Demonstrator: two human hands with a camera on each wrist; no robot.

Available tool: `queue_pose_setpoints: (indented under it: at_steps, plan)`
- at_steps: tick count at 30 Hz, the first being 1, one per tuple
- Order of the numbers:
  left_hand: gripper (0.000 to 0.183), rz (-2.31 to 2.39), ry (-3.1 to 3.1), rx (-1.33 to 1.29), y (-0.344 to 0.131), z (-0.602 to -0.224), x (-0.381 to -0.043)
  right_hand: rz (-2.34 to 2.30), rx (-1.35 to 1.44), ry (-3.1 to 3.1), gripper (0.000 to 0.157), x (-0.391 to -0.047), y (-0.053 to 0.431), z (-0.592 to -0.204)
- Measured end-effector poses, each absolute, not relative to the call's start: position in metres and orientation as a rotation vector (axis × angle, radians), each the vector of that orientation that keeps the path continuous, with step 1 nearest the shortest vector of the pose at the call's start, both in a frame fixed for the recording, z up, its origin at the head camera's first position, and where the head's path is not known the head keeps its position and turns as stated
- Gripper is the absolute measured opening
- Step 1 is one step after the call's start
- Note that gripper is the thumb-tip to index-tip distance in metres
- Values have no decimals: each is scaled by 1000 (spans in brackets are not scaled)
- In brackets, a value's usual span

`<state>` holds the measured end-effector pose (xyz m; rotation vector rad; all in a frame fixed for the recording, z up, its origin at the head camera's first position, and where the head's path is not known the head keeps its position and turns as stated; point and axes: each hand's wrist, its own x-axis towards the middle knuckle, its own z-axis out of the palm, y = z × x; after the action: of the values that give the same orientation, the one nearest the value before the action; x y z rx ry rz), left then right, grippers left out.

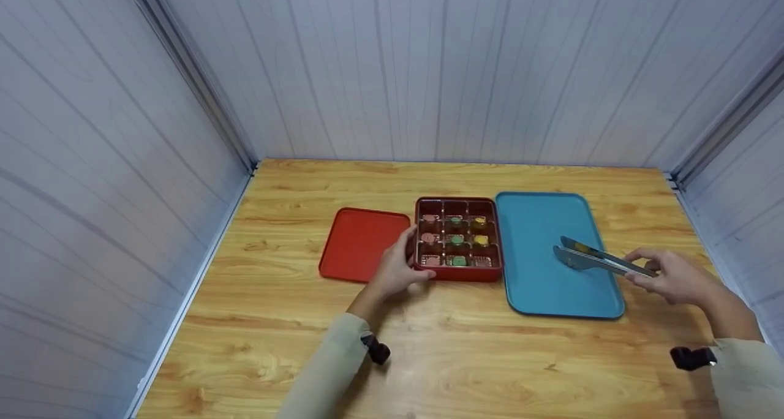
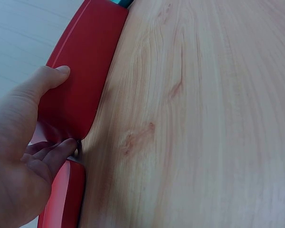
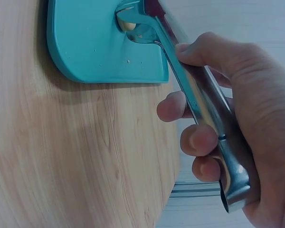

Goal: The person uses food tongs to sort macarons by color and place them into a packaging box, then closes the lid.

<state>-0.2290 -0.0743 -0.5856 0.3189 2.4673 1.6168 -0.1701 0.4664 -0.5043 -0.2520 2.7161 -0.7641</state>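
Note:
A dark red box (image 1: pixel 459 273) with a clear divided insert holds small pink, green and yellow pieces; its front right compartment shows only the insert. My left hand (image 1: pixel 397 271) grips the box's left front corner, thumb on the front wall (image 2: pixel 80 61) and fingers round the side. In my right hand (image 1: pixel 677 277) are metal tongs (image 1: pixel 612 263), held over the right part of the blue tray (image 1: pixel 533 284). Between the tong tips a small yellow piece (image 3: pixel 128 26) shows, partly hidden by them.
Left of the box lies a flat red lid (image 1: pixel 355 241), partly behind my left hand. The blue tray lies against the box's right side. Pale panelled walls (image 1: pixel 429 70) enclose the wooden table (image 1: pixel 478 358) at the back and both sides.

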Motion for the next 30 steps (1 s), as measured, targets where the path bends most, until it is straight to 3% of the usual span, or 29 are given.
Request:
queue_pose_setpoints:
  at_steps: [30]
  plan:
    - [116,1622,2462,359,-74,-584,-228,-805,-269,2718,39,-179,460,-481]
